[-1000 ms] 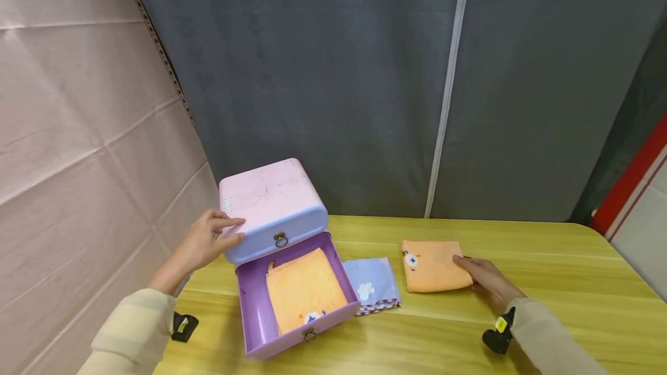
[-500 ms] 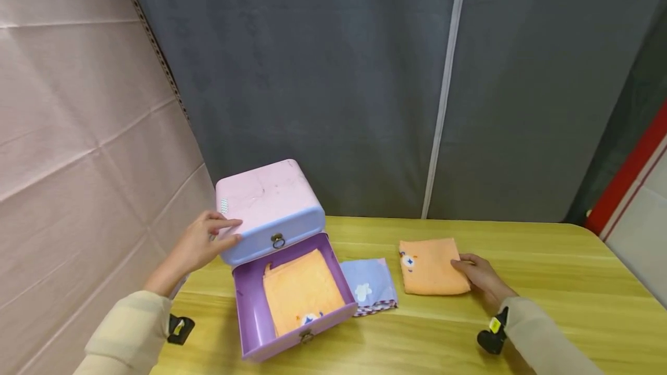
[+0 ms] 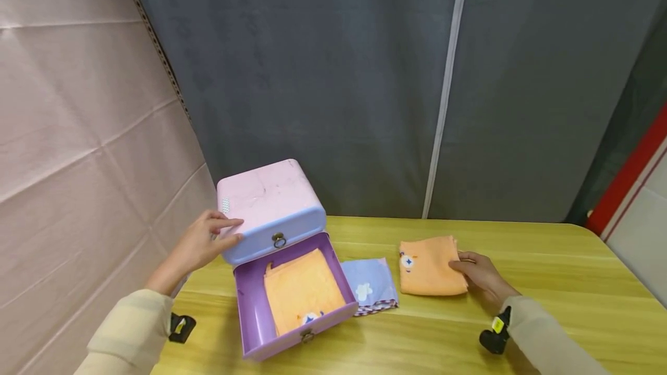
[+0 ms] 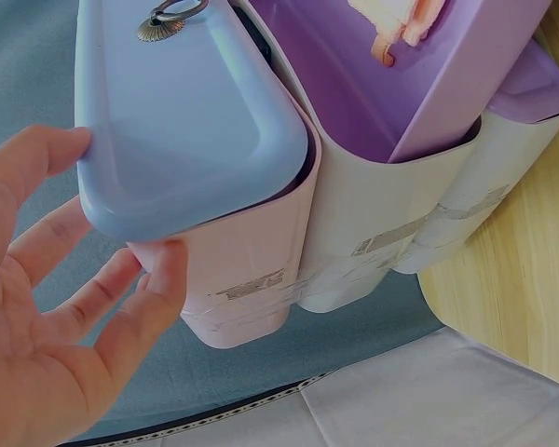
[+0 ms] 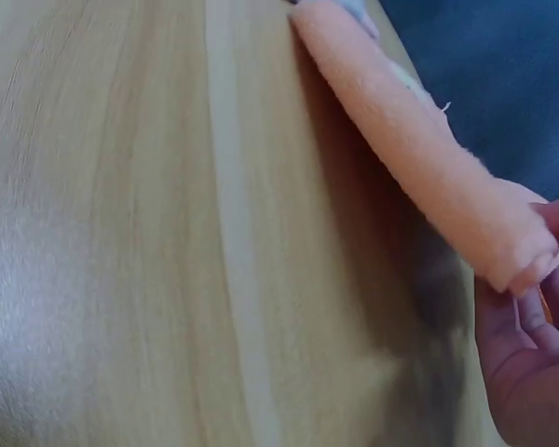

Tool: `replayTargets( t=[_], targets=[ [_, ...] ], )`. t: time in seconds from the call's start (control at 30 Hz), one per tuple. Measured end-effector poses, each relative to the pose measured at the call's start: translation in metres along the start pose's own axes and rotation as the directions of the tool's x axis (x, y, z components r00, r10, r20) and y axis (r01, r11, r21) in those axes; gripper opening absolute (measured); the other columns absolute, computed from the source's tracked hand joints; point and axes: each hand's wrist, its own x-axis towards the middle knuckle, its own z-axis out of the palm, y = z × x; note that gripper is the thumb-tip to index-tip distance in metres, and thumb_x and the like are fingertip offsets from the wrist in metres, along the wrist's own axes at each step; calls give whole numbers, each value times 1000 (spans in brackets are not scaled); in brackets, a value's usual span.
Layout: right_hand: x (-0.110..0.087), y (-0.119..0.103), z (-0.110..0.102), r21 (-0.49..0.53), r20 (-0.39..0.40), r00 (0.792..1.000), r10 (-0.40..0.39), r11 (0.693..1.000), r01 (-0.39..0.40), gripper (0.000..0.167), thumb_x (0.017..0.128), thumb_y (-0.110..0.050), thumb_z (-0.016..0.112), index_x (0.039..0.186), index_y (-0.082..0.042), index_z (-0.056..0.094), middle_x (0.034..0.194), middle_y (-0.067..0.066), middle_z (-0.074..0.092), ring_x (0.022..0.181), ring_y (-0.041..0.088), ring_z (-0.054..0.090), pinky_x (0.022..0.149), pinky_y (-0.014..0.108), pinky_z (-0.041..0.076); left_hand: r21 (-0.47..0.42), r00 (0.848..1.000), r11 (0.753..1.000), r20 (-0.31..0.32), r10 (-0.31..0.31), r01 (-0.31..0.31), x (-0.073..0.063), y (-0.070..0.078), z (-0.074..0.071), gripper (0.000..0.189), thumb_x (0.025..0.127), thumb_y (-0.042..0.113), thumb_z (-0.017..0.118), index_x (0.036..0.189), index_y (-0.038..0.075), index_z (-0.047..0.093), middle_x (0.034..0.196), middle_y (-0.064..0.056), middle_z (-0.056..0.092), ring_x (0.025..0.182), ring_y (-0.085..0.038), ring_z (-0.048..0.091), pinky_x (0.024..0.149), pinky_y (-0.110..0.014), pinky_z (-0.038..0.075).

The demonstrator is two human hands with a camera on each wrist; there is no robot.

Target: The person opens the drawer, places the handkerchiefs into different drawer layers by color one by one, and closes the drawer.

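Note:
My left hand (image 3: 198,242) rests at the near left corner of a stacked drawer box with a pink top (image 3: 271,190) and a pale blue front. In the left wrist view its fingers (image 4: 42,154) are spread, index fingertip and thumb touching the corner from two sides. Below, a purple drawer (image 3: 254,311) is pulled out, holding a folded orange towel (image 3: 302,288) with a small printed face. At the right, my right hand (image 3: 482,276) pinches the right edge of another folded orange towel (image 3: 432,268). The right wrist view shows that towel's thick rolled fold (image 5: 419,168) raised over the table.
A folded blue cloth (image 3: 371,282) with a white flower and checked edge lies right beside the drawer on the wooden table (image 3: 417,340). Behind the table hangs a dark grey curtain (image 3: 333,85). A pale fabric wall (image 3: 94,103) stands close on the left.
The right hand has shifted slightly left with its towel, whose right side has lifted and tilted a little. My left hand and the drawer box stay as they were.

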Motion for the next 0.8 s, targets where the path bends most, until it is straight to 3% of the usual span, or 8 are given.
replayTargets(
  t=[0.13,0.37,0.8],
  targets=[
    [-1,-6,1,-28,9,1000,-30,999,30,62,84,-24,60,127,13,34,99,10,60,78,13,59,67,31,49,-4,1000,1000,2,-6,6,0,-1,1,40,79,26,66,110,1,62,106,-19,45,87,-31,47,60,-31,40],
    [-4,-16,5,96,87,993,-75,993,66,62,85,-21,59,130,12,31,95,3,62,76,12,60,65,30,49,-1,1000,1000,1,8,-8,0,1,0,38,79,24,66,110,0,62,105,-19,45,85,-31,47,60,-31,39],
    [-8,-38,13,122,115,988,-104,988,90,48,85,-20,59,121,8,42,85,0,62,69,11,58,60,27,48,-18,1000,1000,11,9,-9,0,0,0,39,80,24,65,110,0,61,106,-19,44,87,-33,46,61,-32,40]
  ],
)
